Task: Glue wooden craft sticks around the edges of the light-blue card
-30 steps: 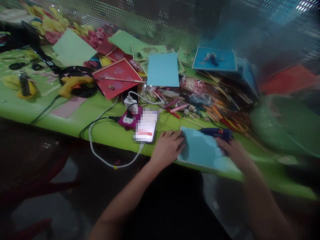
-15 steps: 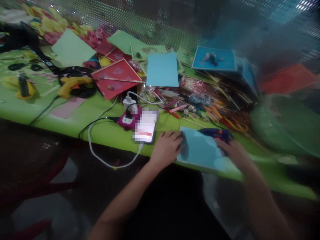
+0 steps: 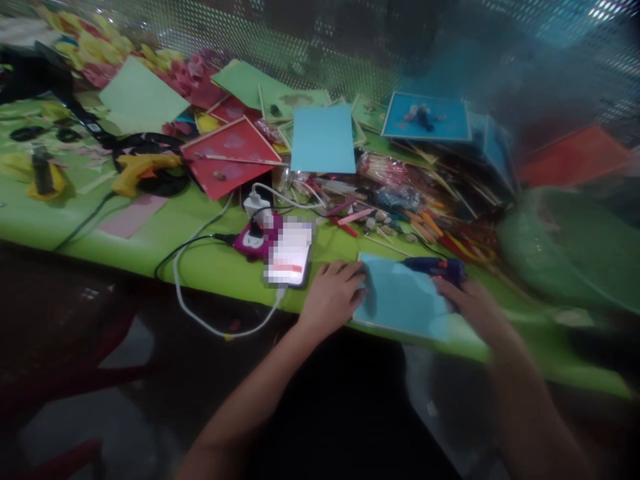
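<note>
Phone (image 3: 291,255) obstacle beside left hand (image 3: 333,295)
</note>
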The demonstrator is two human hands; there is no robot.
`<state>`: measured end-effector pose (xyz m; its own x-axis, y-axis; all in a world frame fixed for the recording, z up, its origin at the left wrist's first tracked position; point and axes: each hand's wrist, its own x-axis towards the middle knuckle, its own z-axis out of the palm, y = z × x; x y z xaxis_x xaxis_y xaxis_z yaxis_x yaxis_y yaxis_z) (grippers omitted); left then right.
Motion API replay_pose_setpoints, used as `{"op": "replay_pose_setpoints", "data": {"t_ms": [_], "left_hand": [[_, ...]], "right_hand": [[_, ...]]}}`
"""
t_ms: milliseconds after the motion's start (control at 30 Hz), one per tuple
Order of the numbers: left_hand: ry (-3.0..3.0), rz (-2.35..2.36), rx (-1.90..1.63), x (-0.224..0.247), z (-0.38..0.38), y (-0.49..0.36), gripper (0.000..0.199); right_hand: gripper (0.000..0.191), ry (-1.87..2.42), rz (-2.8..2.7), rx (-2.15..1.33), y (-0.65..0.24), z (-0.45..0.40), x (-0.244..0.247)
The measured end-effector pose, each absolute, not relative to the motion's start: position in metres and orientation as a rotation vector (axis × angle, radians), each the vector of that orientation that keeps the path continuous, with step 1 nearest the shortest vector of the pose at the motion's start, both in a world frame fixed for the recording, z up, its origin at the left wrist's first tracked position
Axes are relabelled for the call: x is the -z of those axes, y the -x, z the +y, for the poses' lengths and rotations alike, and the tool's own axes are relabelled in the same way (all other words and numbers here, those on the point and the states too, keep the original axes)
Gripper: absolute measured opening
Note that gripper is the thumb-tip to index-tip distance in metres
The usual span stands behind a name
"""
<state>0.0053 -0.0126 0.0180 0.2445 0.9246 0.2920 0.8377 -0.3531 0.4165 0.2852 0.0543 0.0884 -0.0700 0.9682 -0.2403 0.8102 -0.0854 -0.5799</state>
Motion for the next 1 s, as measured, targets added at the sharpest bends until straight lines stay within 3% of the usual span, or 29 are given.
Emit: {"op": "replay_pose_setpoints", "data": {"t_ms": [1000], "left_hand": [[-2.348,1.690,-0.773,-0.015,-0.012,-0.006,0.026]], "right_hand": [[0.054,1.948,-1.758,-0.953,-0.302,0.048,-0.084]]}}
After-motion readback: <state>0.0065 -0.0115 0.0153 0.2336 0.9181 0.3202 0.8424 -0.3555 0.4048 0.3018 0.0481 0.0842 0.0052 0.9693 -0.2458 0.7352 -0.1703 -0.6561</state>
